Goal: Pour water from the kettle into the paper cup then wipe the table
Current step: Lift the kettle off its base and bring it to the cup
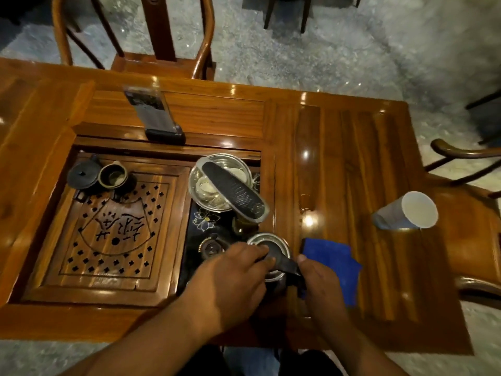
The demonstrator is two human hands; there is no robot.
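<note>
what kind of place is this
Probably a tea room or teahouse: a wooden tea table with a carved, slotted tea tray set into it, a small dark teapot, and round-backed wooden chairs on a stone floor.

A blue cloth [332, 264] and white paper cup [406, 211] are seen. The desk [339, 158] is finished in glossy orange-brown wood.

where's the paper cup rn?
Head view, right side: the paper cup stands on the wooden table, beyond and right of the blue cloth.
</note>
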